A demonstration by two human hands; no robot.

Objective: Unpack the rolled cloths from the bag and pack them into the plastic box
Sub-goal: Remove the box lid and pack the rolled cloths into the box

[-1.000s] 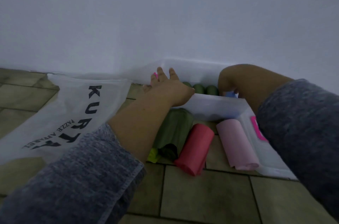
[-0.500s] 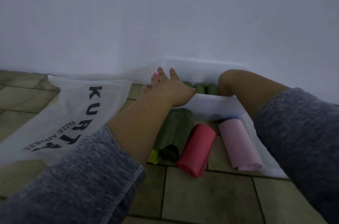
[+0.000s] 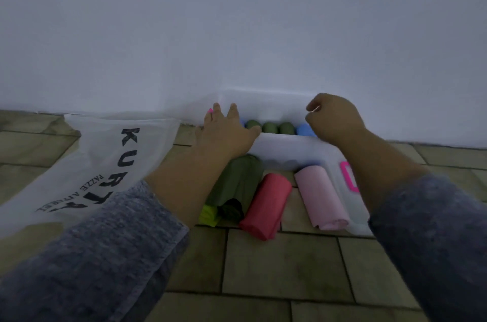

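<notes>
A translucent white plastic box (image 3: 287,147) stands on the tiled floor against the wall. Inside it I see three green rolled cloths (image 3: 269,127) and a blue roll (image 3: 303,129) in a row. My left hand (image 3: 224,134) lies flat on the box's left near corner, fingers spread. My right hand (image 3: 333,117) hovers over the box's right side with fingers curled, nothing visibly in them. On the floor before the box lie a dark green roll (image 3: 237,182), a red roll (image 3: 266,205), a pink roll (image 3: 321,196) and a small yellow-green cloth (image 3: 208,215).
A white plastic bag (image 3: 87,163) with black lettering lies flat on the floor to the left. A pale wall rises right behind the box. The box's lid with a pink clip (image 3: 349,176) lies at the right. Bare floor tiles (image 3: 276,263) stretch towards me.
My right hand has risen out of the box, from reaching down inside to hovering above its right side. A blue roll now shows beside the green ones. The left hand stayed put.
</notes>
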